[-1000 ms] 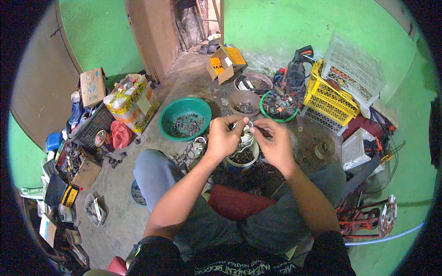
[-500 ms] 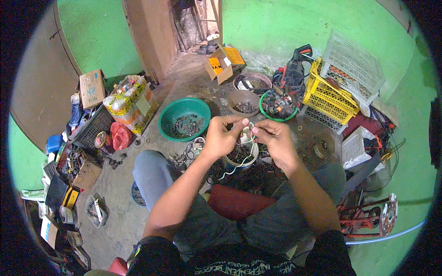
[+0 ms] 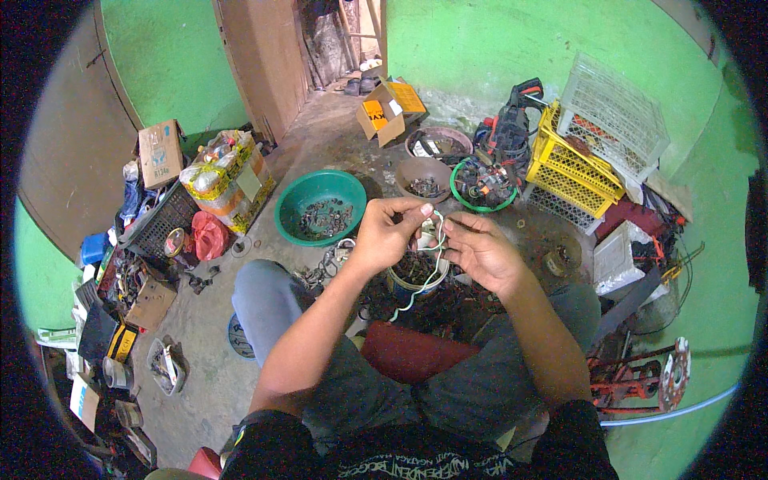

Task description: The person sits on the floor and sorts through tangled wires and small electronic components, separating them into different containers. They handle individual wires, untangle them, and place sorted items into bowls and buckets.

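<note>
Two things sat together on the far left as I looked down: a dark crate (image 3: 164,218) and, just beside it, a red plastic bag (image 3: 211,234), seemingly pushed aside to leave floor around me. Next came my bent left knee (image 3: 268,292), and beyond it a green basin (image 3: 292,210) with small dark pieces in its bottom, its wide rim probably meant to stop them scattering. In the middle, my left hand (image 3: 400,228) pinched the upper end of a pale wire (image 3: 406,306) between thumb and fingers, likely so the length could dangle freely. The wire hung curving between my hands, past a small bucket (image 3: 434,283) of dark bits, placed between my knees, I judge, for easy reach. My right hand (image 3: 484,250) stood close beside the wire with fingers half curled; I could not tell whether they gripped it. Farther right, yellow crates (image 3: 560,172) leaned near the green wall (image 3: 480,48), perhaps stowed there for support.
</note>
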`<state>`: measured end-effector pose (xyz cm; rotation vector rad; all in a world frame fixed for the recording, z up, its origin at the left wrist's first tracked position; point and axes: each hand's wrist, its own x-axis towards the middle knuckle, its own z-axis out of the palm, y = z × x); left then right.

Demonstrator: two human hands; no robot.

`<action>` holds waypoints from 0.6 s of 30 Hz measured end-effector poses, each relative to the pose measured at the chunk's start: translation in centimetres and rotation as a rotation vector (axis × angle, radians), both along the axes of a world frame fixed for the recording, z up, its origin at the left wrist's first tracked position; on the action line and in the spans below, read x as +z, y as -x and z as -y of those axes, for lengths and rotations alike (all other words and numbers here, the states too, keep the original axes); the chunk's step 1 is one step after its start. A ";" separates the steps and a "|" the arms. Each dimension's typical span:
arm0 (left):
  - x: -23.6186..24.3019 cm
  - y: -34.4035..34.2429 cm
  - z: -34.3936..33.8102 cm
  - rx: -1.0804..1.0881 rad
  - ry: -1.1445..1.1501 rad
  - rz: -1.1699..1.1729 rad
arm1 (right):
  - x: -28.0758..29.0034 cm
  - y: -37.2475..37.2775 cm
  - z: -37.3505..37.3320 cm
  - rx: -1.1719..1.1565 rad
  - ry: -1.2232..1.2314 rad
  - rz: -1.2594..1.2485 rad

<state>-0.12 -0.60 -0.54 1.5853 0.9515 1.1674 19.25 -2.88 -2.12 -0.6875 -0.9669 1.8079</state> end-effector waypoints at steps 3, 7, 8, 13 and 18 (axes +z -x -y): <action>-0.1 -0.1 0.1 0.003 -0.001 0.017 | 0.3 0.4 0.4 -0.046 -0.028 0.035; 0.1 -0.3 0.4 -0.013 0.044 0.036 | 0.3 0.4 0.6 -0.019 0.047 -0.073; -0.1 -0.5 0.4 -0.023 0.053 0.072 | 0.3 0.4 0.5 0.011 0.033 -0.142; 0.3 -0.4 0.3 -0.029 -0.001 0.067 | 1.2 0.4 0.4 0.172 0.030 -0.370; -0.3 -0.5 -0.4 -0.005 -0.094 0.071 | 1.1 1.1 -0.1 -0.178 -0.352 0.246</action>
